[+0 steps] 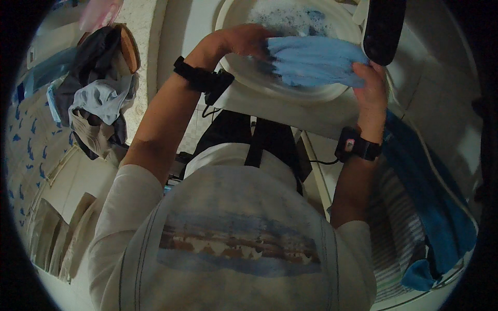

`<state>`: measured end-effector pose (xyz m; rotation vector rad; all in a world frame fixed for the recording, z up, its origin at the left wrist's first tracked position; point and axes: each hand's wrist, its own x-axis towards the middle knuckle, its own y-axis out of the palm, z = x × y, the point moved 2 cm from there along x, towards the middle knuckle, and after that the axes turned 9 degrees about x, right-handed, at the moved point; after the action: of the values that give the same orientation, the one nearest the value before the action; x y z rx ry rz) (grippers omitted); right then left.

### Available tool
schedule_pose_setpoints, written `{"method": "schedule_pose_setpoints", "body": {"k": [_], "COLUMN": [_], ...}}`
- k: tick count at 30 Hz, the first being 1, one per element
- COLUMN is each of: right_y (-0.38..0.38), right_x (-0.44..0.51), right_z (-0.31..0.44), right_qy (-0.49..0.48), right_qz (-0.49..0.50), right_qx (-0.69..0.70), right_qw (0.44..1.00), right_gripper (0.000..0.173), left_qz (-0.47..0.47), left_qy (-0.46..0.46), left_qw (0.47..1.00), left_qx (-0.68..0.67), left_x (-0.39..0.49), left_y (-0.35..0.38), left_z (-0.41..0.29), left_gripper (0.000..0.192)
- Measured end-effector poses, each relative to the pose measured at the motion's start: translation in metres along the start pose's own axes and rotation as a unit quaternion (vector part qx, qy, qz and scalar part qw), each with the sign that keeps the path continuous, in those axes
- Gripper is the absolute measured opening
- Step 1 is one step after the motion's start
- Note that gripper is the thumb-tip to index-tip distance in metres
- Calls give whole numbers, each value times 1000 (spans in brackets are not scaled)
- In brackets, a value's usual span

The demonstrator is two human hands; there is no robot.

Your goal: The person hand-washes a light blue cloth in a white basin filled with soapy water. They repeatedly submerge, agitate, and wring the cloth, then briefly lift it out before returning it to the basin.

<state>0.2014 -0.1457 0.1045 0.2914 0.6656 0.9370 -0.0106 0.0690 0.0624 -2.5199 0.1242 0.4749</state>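
A light blue wet cloth (315, 58) is stretched sideways between my two hands, over a white washbasin (237, 76). My left hand (249, 41) grips its left end; the fingers are partly in shadow and blurred. The right end is held in my right hand (369, 79), with the thumb on top. Behind the cloth, soapy water (280, 17) with white foam fills part of the basin. A darker bluish piece (315, 19) shows among the suds; what it is cannot be made out.
A dark, rounded object (383, 35) juts in above my right hand. Blue towels (432, 182) hang from a line at the right, beside a striped cloth (397, 217). Crumpled clothes (101, 101) are piled at the left by a pale ledge (142, 77). Both wrists carry black strapped devices (204, 81).
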Motion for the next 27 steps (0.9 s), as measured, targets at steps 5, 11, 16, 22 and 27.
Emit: {"method": "schedule_pose_setpoints", "body": {"k": [5, 11, 16, 22, 27], "right_y": [-30, 14, 9, 105, 91], "right_x": [5, 56, 85, 46, 68], "right_z": [12, -77, -93, -92, -97], "right_qy": [-8, -225, 31, -177, -132], "right_qz": [-118, -25, -122, 15, -92], "right_qx": [-80, -586, -530, -370, -578], "right_qw": [990, 778, 839, 912, 800], "right_gripper": [46, 50, 44, 24, 22], "left_qz": [-118, -192, -196, -269, -203], "left_qy": [-67, -30, -28, -109, -136], "left_qw": [959, 709, 618, 671, 741], "left_qx": [-249, -678, -761, -683, -625], "left_x": [-10, 35, 49, 42, 47], "left_y": [-18, 29, 49, 57, 78], "left_z": [10, 17, 13, -13, 21], "left_gripper": [26, 30, 36, 43, 38]}}
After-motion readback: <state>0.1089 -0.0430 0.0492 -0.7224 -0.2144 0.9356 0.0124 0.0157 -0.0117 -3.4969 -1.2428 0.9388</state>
